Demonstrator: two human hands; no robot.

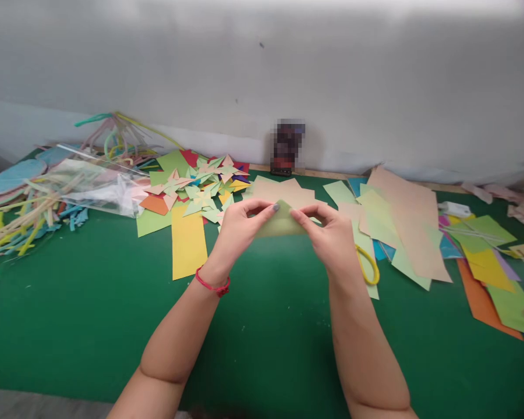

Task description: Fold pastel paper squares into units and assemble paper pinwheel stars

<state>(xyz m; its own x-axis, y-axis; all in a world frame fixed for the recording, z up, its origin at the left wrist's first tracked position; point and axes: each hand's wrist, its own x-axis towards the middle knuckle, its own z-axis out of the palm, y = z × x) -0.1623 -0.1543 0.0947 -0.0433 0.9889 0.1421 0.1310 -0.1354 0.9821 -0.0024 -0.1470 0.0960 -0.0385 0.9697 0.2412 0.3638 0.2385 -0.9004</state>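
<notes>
A sheet of light green paper [280,224] is held up above the table, its upper edge rising to a peak between my hands. My left hand [244,227], with a red cord bracelet at the wrist, pinches the sheet near that peak between thumb and forefinger. On the other side my right hand [329,230] pinches the same sheet, a little lower. Beyond them lie beige paper sheets [264,189], partly covered by the fingers. Folded paper stars [203,198] in pale green and peach are heaped left of my left hand.
A yellow paper rectangle [188,241] lies on the green table [262,326]. Paper strips and a clear plastic bag [109,192] spread at the left. Yellow-handled scissors [369,267] and layered coloured sheets [414,227] lie right. A blurred phone-like device [287,148] leans against the wall.
</notes>
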